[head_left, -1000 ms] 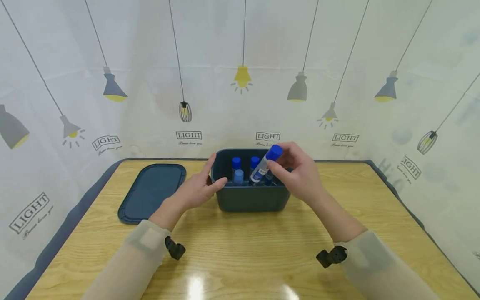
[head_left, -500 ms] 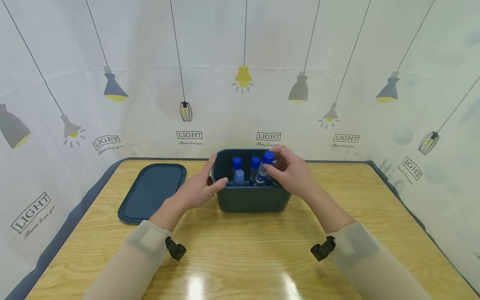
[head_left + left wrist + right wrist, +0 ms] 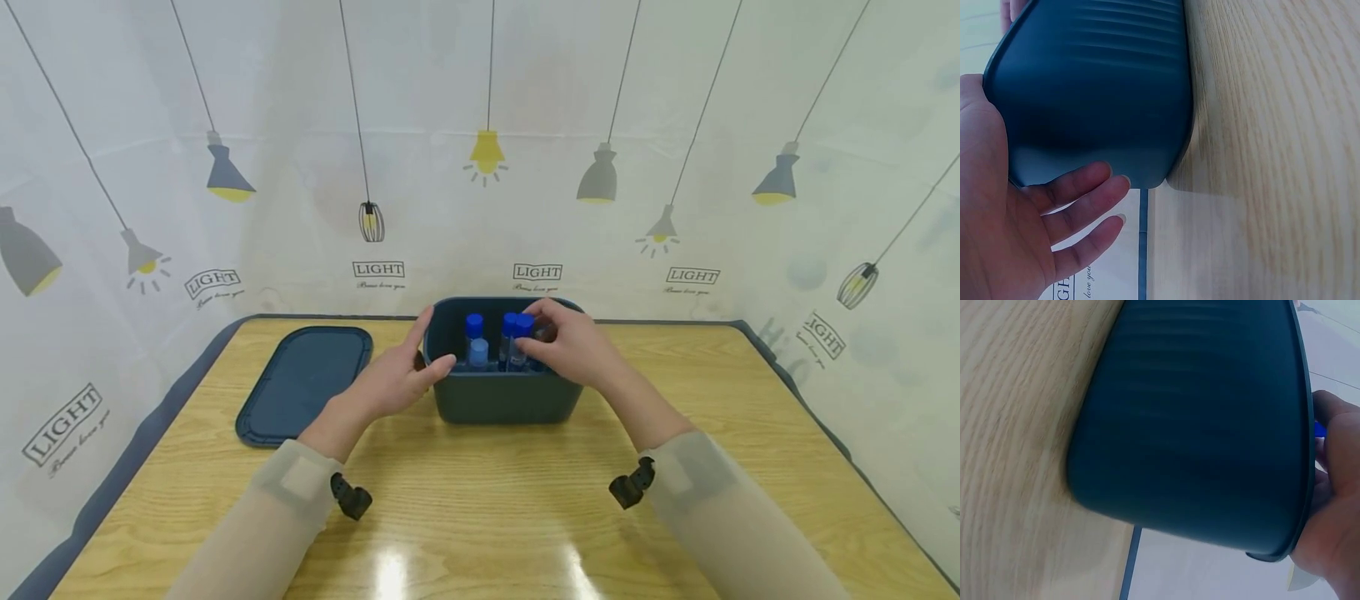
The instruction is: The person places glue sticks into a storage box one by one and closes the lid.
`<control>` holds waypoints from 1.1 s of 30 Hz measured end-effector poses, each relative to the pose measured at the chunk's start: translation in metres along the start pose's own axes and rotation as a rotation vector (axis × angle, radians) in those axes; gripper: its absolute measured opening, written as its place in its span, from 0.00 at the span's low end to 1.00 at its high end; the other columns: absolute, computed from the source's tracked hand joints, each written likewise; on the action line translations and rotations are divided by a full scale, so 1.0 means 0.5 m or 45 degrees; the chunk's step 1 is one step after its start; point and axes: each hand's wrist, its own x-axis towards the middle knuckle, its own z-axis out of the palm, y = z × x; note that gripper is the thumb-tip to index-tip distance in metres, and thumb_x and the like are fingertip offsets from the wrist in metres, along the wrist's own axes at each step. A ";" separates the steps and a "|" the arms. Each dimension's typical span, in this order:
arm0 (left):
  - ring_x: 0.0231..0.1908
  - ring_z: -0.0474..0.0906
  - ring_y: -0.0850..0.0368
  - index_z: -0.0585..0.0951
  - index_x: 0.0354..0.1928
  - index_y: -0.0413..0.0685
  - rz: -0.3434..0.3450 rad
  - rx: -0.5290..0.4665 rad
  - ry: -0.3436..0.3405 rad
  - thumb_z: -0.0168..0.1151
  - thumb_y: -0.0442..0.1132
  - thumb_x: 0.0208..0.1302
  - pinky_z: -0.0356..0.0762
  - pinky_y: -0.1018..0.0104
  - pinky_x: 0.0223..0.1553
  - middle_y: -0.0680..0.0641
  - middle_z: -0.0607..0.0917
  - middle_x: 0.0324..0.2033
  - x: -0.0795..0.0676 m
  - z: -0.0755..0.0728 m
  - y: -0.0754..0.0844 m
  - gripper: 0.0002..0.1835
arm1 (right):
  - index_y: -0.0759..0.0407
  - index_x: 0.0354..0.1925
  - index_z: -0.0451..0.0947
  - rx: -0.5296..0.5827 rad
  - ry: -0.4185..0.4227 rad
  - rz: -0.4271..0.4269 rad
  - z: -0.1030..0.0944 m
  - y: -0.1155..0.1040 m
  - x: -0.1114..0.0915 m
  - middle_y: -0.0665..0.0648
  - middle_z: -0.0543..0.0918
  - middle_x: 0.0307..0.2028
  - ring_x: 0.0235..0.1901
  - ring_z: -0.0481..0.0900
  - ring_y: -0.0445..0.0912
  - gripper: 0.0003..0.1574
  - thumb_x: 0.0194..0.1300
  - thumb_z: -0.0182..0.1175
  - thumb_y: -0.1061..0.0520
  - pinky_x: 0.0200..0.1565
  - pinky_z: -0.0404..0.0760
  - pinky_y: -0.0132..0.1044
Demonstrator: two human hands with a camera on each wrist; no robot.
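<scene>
A dark blue-green storage box (image 3: 507,398) stands on the table, its top uncovered. In the head view my right hand (image 3: 573,343) reaches over its right side and pinches a clear, blue-capped bottle (image 3: 519,354) between thumb and fingers, nearly upright inside the box. Left of it are another blue-capped bottle (image 3: 508,327), one more (image 3: 474,327) and a shorter bottle with a lighter blue cap (image 3: 478,352). My left hand (image 3: 396,375) rests on the box's left end, thumb and index finger stretched along the rim; in the left wrist view the other fingers (image 3: 1085,194) lie loosely outside the wall.
A flat, dark blue lid (image 3: 306,387) lies on the wooden table (image 3: 480,508) to the left of the box. Behind the table hangs a pale backdrop (image 3: 450,225) printed with lamps, close to the box's far side.
My right hand has moved left and down, lowering the tilted bottle into the box and bringing it nearly upright beside the others. The left hand and lid have stayed put.
</scene>
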 end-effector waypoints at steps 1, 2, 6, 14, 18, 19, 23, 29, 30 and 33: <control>0.26 0.77 0.50 0.31 0.89 0.76 0.002 0.000 0.000 0.50 0.78 0.76 0.73 0.56 0.30 0.48 0.85 0.32 0.000 0.000 0.000 0.54 | 0.52 0.63 0.79 -0.007 -0.020 0.006 0.000 -0.002 0.004 0.58 0.89 0.49 0.42 0.86 0.50 0.23 0.77 0.70 0.47 0.42 0.85 0.44; 0.26 0.77 0.50 0.31 0.89 0.76 0.004 0.001 0.000 0.50 0.78 0.76 0.73 0.56 0.30 0.48 0.85 0.32 0.000 -0.001 0.000 0.54 | 0.52 0.63 0.79 -0.013 -0.037 0.012 0.000 -0.004 0.007 0.58 0.89 0.48 0.41 0.85 0.50 0.23 0.76 0.70 0.48 0.41 0.84 0.43; 0.26 0.77 0.51 0.31 0.89 0.76 0.006 0.003 0.003 0.50 0.78 0.76 0.74 0.57 0.30 0.47 0.85 0.32 0.000 0.001 -0.001 0.54 | 0.53 0.65 0.77 -0.025 -0.065 0.001 0.005 -0.011 0.017 0.59 0.87 0.48 0.39 0.83 0.50 0.24 0.76 0.70 0.51 0.41 0.82 0.43; 0.28 0.79 0.51 0.32 0.89 0.76 0.000 -0.002 0.006 0.50 0.79 0.75 0.74 0.56 0.30 0.48 0.86 0.33 0.002 0.003 -0.001 0.55 | 0.50 0.68 0.77 -0.092 -0.088 0.028 0.016 -0.005 0.021 0.60 0.88 0.56 0.45 0.86 0.51 0.24 0.79 0.67 0.50 0.49 0.84 0.49; 0.28 0.79 0.50 0.32 0.89 0.75 -0.002 -0.011 0.008 0.51 0.78 0.76 0.74 0.56 0.30 0.47 0.86 0.34 0.002 0.001 0.000 0.55 | 0.50 0.67 0.78 -0.084 -0.116 0.072 0.019 -0.006 0.023 0.60 0.88 0.58 0.53 0.87 0.54 0.23 0.79 0.67 0.50 0.56 0.85 0.54; 0.28 0.79 0.50 0.32 0.89 0.75 0.000 -0.009 0.006 0.50 0.78 0.76 0.74 0.56 0.30 0.47 0.86 0.33 0.002 0.000 -0.001 0.55 | 0.50 0.67 0.78 -0.082 -0.128 0.084 0.020 -0.007 0.024 0.60 0.88 0.58 0.55 0.87 0.55 0.23 0.79 0.67 0.50 0.58 0.84 0.54; 0.27 0.79 0.51 0.32 0.90 0.74 0.001 -0.008 0.005 0.50 0.78 0.76 0.74 0.56 0.30 0.47 0.87 0.33 0.003 0.000 -0.002 0.55 | 0.50 0.65 0.79 -0.077 -0.166 0.128 0.020 -0.012 0.027 0.60 0.88 0.59 0.60 0.86 0.56 0.22 0.78 0.68 0.50 0.62 0.83 0.56; 0.27 0.79 0.50 0.31 0.89 0.75 -0.008 -0.004 0.003 0.50 0.78 0.76 0.74 0.56 0.30 0.46 0.87 0.33 0.002 0.000 0.000 0.55 | 0.51 0.63 0.79 -0.076 -0.179 0.168 0.022 -0.013 0.031 0.60 0.87 0.59 0.60 0.85 0.56 0.21 0.77 0.69 0.49 0.64 0.82 0.56; 0.27 0.79 0.50 0.31 0.89 0.76 -0.009 -0.003 0.002 0.50 0.78 0.76 0.74 0.56 0.30 0.46 0.87 0.33 0.002 0.000 0.000 0.55 | 0.51 0.63 0.79 -0.075 -0.182 0.175 0.023 -0.012 0.031 0.60 0.87 0.59 0.59 0.85 0.56 0.21 0.77 0.69 0.49 0.63 0.82 0.56; 0.27 0.79 0.51 0.31 0.90 0.74 -0.010 0.002 0.002 0.50 0.78 0.77 0.74 0.56 0.30 0.46 0.87 0.33 0.001 0.001 0.001 0.55 | 0.51 0.63 0.80 -0.077 -0.185 0.189 0.025 -0.011 0.030 0.59 0.86 0.59 0.58 0.84 0.56 0.22 0.77 0.70 0.48 0.63 0.82 0.55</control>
